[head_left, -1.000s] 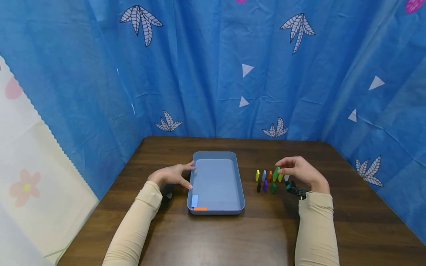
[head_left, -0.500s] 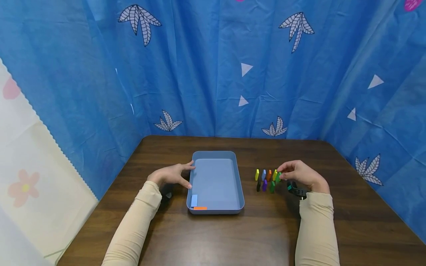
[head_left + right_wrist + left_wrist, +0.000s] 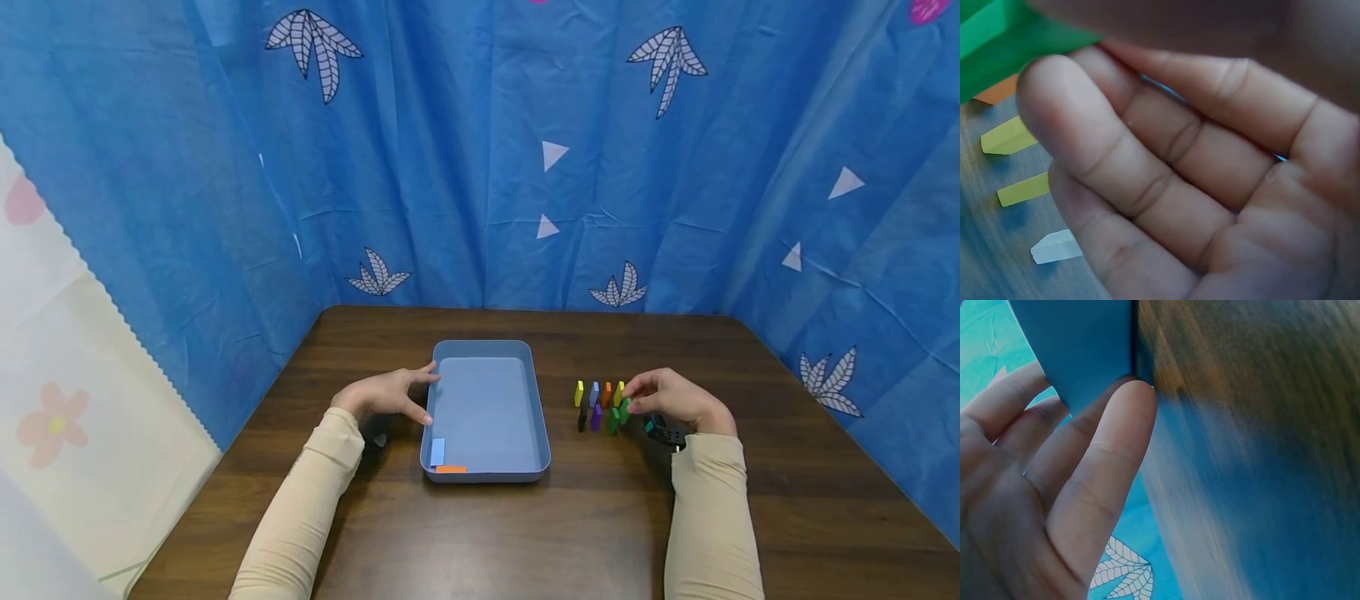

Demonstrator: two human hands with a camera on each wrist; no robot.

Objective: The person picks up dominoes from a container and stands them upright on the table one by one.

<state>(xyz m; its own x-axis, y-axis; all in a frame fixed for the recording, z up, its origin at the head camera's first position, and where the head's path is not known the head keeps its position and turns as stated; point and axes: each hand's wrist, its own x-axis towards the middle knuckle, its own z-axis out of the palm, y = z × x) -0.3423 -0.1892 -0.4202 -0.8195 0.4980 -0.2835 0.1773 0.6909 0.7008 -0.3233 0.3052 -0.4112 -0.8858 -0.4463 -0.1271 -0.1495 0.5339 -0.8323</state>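
Observation:
My right hand [image 3: 681, 398] pinches a green domino-like block [image 3: 626, 409] between thumb and fingertips, at the right end of the front row of blocks. In the right wrist view this green block [image 3: 1016, 40] fills the upper left, partly hidden by the thumb. Beside it in the front row stand a green block [image 3: 613, 421], a purple block [image 3: 596, 417] and a black block [image 3: 582, 419]. My left hand [image 3: 386, 392] has its fingers spread at the left rim of a blue-grey tray [image 3: 545, 442]. Its fingertips meet the tray's wall [image 3: 1091, 344] in the left wrist view.
A back row holds a yellow block [image 3: 579, 393], a blue block [image 3: 594, 394], an orange block [image 3: 607, 394] and another yellow block [image 3: 618, 393]. A white block [image 3: 1057, 246] shows behind my right fingers. Inside the tray lie a light blue block [image 3: 438, 452] and an orange block [image 3: 451, 469].
My right hand has brought the green block down and toward me, from over the back row to the right end of the front row. The left hand and tray stay put.

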